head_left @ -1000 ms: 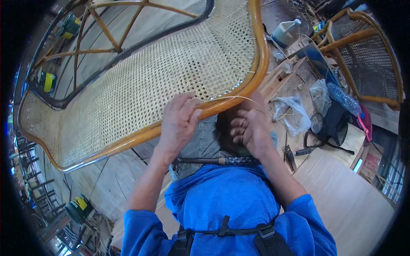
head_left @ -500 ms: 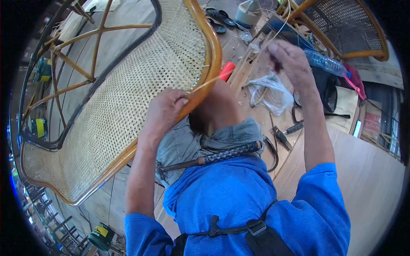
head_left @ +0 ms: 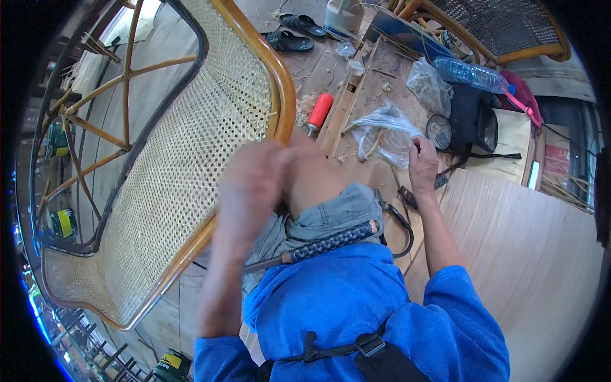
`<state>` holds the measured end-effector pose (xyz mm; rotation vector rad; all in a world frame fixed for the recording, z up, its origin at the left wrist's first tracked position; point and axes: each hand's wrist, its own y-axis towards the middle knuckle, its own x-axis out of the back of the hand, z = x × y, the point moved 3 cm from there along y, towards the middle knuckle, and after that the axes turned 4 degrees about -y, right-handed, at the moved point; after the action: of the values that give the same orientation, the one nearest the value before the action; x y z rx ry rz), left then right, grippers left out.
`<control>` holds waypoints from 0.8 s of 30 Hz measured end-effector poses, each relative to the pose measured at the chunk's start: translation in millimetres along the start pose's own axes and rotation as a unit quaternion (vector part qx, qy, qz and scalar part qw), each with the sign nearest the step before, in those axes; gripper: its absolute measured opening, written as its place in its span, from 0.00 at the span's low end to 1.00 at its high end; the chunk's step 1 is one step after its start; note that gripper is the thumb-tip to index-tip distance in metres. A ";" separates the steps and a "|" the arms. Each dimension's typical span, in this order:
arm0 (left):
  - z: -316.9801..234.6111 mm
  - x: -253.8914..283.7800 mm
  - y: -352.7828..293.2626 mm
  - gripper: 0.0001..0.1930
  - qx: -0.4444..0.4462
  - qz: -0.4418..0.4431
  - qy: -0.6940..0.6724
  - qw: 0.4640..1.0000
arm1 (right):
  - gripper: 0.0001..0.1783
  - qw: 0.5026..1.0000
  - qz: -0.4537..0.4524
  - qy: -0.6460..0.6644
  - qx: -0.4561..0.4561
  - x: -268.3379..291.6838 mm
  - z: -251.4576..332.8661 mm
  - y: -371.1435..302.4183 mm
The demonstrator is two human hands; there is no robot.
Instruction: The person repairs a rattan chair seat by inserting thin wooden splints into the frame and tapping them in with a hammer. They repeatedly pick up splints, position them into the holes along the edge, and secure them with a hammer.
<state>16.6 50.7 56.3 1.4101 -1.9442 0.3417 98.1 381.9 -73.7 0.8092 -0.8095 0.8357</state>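
A curved woven cane panel (head_left: 184, 134) in a glossy brown rattan frame (head_left: 280, 70) leans across my left side. My left hand (head_left: 254, 178), blurred by motion, is over the frame's near edge beside my knee; its fingers cannot be made out. My right hand (head_left: 423, 167) is lowered over the floor, close to a crumpled clear plastic bag (head_left: 388, 130). Its fingers are drawn together, and anything between them is too small to see. Across my lap rests a tool with a dark braided handle (head_left: 331, 242), its far end hidden by my left forearm.
A red-handled tool (head_left: 320, 111) lies beyond my knee. Black sandals (head_left: 289, 42), a pale bucket (head_left: 344, 18) and a plastic bottle (head_left: 471, 75) lie farther off. A dark tool (head_left: 407, 197) sits by my right wrist. A wooden board (head_left: 509, 248) spans the right.
My right hand has come down from its raised place toward the floor. A light strand that ran from my left hand along the frame no longer shows. The view has shifted, moving the panel left.
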 end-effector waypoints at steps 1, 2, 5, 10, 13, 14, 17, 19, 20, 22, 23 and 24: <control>-5.6 -22.2 -3.1 0.08 -0.078 0.030 -0.048 0.995 | 0.08 0.998 0.044 0.054 0.007 -2.0 3.6 6.1; -26.1 -48.2 4.2 0.08 -0.077 0.066 -0.092 0.991 | 0.09 0.990 0.134 0.033 0.026 -12.0 -2.7 9.2; -33.6 -149.2 23.2 0.11 -0.065 0.260 0.004 0.963 | 0.10 0.948 0.315 -0.006 0.038 -36.6 -18.4 19.2; 9.0 -251.0 33.8 0.11 -0.079 0.210 0.083 0.971 | 0.11 0.969 0.231 0.019 0.090 -44.6 -11.9 8.5; 17.0 -268.8 40.4 0.13 -0.061 0.244 0.130 0.959 | 0.11 0.967 0.234 -0.035 0.096 -42.7 -17.3 -13.6; 12.0 -267.2 47.2 0.14 -0.036 0.298 0.126 0.945 | 0.11 0.962 0.254 -0.061 0.081 -44.0 -24.0 -19.8; 25.8 -273.3 51.8 0.15 -0.037 0.271 0.096 0.957 | 0.10 0.965 0.207 -0.058 0.148 -33.8 -19.9 -24.0; 20.1 -265.8 54.8 0.14 -0.058 0.221 0.085 0.970 | 0.10 0.961 0.202 -0.072 0.172 -29.1 -19.1 -27.8; 8.1 -256.3 56.1 0.14 -0.063 0.211 0.089 0.971 | 0.11 0.959 0.199 -0.074 0.188 -27.4 -20.7 -31.7; -2.7 -250.1 52.5 0.13 -0.077 0.217 0.132 0.964 | 0.12 0.953 0.198 -0.084 0.214 -24.6 -16.9 -39.8; -4.7 -255.4 47.9 0.12 -0.089 0.238 0.170 0.952 | 0.12 0.950 0.199 -0.094 0.221 -23.0 -13.2 -46.4; -4.9 -259.8 45.3 0.12 -0.100 0.256 0.209 0.939 | 0.13 0.947 0.200 -0.102 0.228 -22.3 -9.8 -50.7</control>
<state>19.3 258.8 -105.8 0.6175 -1.8915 0.6076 134.8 361.6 -111.2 1.1751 -0.9987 1.3475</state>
